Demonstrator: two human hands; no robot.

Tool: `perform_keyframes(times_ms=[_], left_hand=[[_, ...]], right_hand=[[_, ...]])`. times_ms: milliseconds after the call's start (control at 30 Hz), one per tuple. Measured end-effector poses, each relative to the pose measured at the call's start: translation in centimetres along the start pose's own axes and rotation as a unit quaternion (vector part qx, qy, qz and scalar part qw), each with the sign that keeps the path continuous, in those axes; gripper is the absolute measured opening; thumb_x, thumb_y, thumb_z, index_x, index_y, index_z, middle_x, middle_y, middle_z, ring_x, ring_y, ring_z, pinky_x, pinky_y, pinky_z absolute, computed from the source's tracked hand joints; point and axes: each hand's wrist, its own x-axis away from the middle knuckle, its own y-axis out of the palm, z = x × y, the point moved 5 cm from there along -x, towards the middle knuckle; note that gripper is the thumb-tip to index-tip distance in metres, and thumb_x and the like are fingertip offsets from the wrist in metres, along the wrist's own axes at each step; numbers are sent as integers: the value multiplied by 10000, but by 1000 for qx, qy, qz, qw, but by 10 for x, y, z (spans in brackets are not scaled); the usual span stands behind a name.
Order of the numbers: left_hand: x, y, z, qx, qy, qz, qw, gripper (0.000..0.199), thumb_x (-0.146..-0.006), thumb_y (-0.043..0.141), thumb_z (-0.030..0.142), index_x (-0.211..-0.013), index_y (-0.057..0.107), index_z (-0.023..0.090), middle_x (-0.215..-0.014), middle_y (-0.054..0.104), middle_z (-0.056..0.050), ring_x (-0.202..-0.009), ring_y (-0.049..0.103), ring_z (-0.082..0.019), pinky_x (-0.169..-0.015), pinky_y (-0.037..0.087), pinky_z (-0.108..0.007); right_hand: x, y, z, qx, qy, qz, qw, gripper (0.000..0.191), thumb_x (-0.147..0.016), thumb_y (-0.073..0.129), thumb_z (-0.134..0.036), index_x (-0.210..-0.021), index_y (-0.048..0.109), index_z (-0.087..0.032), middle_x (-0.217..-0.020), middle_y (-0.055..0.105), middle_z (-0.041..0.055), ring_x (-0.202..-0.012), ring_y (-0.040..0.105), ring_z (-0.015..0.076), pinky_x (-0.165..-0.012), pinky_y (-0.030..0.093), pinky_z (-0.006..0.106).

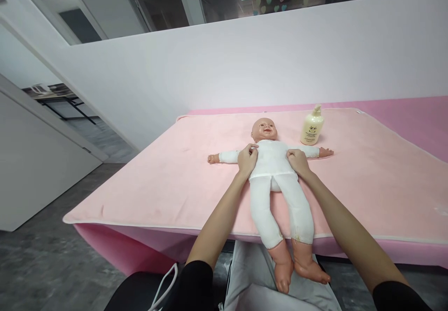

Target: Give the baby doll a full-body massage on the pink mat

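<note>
A baby doll (pixel 273 161) with a white cloth body lies on its back on a pink blanket (pixel 157 180), its arms spread and its feet hanging past the front edge. My left hand (pixel 248 158) is at the doll's side below its armpit, fingers closed against the white cloth. On the other side of the chest, my right hand (pixel 297 160) is curled closed at the cloth near the other armpit. A cream pump bottle (pixel 311 126) stands upright on the blanket, behind the doll's arm on the right.
Behind the blanket rises a white partition wall (pixel 245 68). A pink cover (pixel 402 124) shows under the blanket at the right and front. A white cable (pixel 164 290) hangs at the lower left beside a black seat (pixel 133 292).
</note>
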Motion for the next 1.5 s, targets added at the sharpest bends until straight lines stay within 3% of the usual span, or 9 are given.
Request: perform_keyframes(times_ms=[367,533,600,733,933,1100,1200,1367,1500], left_hand=[[0,-1,3,-31,-2,-9,999,256,-805,451,177,-960,655,189,-693,620,14,-654,561,-128,-628,380,-234],[27,-8,39,-166,129,-52,976,259,-855,419,172,-994,636,194,-881,675,-37,-793,607,-159,-686,422,-260],[62,-14,58,-179,202,-73,960,244,-872,423,187,-1007,625,199,-942,679,-46,-831,610,-163,-700,436,-267],[151,-34,78,-134,264,-23,955,223,-891,413,195,-956,626,186,-802,665,-42,-748,577,-170,-700,455,-306],[255,-32,69,-169,319,10,933,276,-826,476,142,-1045,635,197,-1056,681,-61,-1179,527,-251,-1064,352,-477],[309,-7,33,-195,311,44,929,370,-799,537,276,-1143,603,156,-1226,592,-187,-1315,402,-348,-968,467,-534],[326,-3,20,-164,306,100,933,262,-764,600,205,-1023,642,196,-1187,600,-176,-1294,438,-338,-902,537,-491],[313,-27,34,-81,353,135,922,223,-719,597,31,-851,649,204,-931,656,-73,-1114,596,-254,-831,591,-405],[287,-56,53,-64,356,128,923,219,-694,613,-19,-736,613,196,-835,641,-12,-916,647,-181,-911,549,-487]], right_hand=[[2,-1,-3,22,14,-12,1000,155,-608,353,-139,-472,409,-187,-511,440,6,-572,411,134,-582,261,257],[6,-22,10,-31,143,158,977,109,-614,426,-128,-575,510,-185,-596,501,7,-618,439,133,-614,357,247],[7,-26,22,-209,228,216,926,124,-593,433,-111,-654,509,-188,-613,504,-21,-610,465,115,-611,428,232],[12,-20,32,-468,351,278,762,176,-584,422,-54,-700,432,-187,-576,443,-70,-553,488,71,-588,523,211],[20,-16,22,-558,375,320,668,149,-721,455,-34,-773,433,-172,-681,529,-40,-604,602,65,-588,556,184],[11,-18,31,-594,349,264,675,85,-830,545,-208,-789,482,-169,-652,515,-51,-553,566,57,-605,578,212],[5,-19,37,-602,347,234,680,166,-844,562,-291,-770,453,-191,-562,441,-96,-460,464,35,-612,577,217],[0,-22,38,-597,352,194,694,243,-866,535,-325,-717,380,-210,-483,315,-132,-382,338,25,-599,559,207],[-2,-26,36,-631,355,146,674,320,-896,482,-338,-654,320,-205,-446,256,-136,-344,238,21,-580,542,191]])
